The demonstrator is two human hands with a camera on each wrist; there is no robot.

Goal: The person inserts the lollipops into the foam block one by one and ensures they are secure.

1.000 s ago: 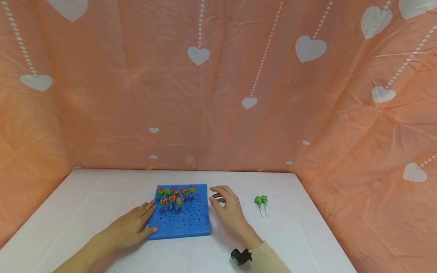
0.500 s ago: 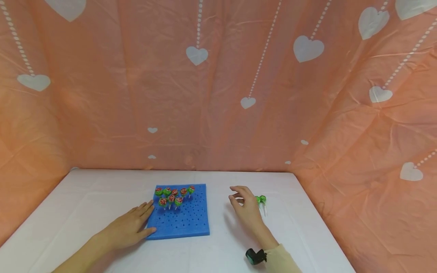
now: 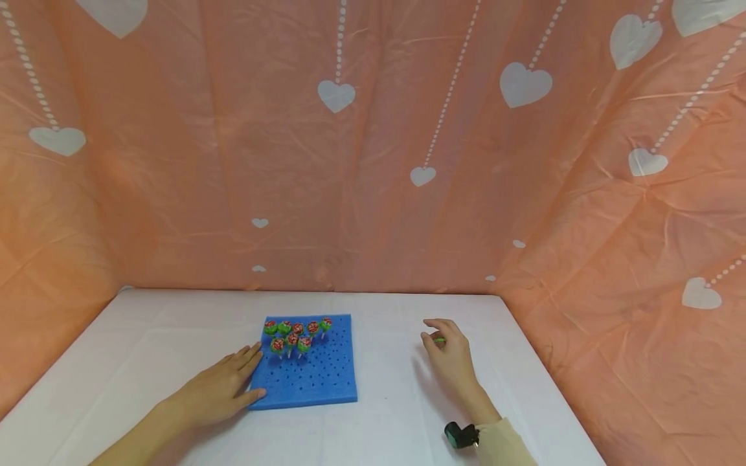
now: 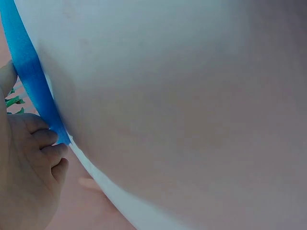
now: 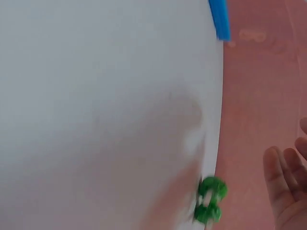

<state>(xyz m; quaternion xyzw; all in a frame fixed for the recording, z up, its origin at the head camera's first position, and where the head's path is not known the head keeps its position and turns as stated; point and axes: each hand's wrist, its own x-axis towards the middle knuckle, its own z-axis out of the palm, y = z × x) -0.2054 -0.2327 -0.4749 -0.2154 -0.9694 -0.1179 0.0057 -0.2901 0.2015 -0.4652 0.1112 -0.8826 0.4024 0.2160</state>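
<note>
A blue foam board (image 3: 326, 383) dotted with small holes lies on the white table. Several red-and-green wrapped lollipops (image 3: 293, 339) stand in its far part, sticks down. My left hand (image 3: 224, 388) rests against the board's left edge, fingers extended and thumb over the near left corner. To the right, my right hand (image 3: 453, 362) hovers with loosely bent fingers in front of two green lollipops. In the head view it mostly hides them; in the right wrist view the green lollipops (image 5: 212, 188) lie on the table, apart from the fingers (image 5: 274, 167).
White cloth (image 3: 384, 369) covers the table between board and right hand. An orange curtain (image 3: 373, 226) with white hearts surrounds the table's back and sides. A black wrist camera (image 3: 460, 435) sits at the right sleeve.
My right hand has moved right, from beside the board to the green lollipops, covering them in the head view. My left hand and the board stay in place.
</note>
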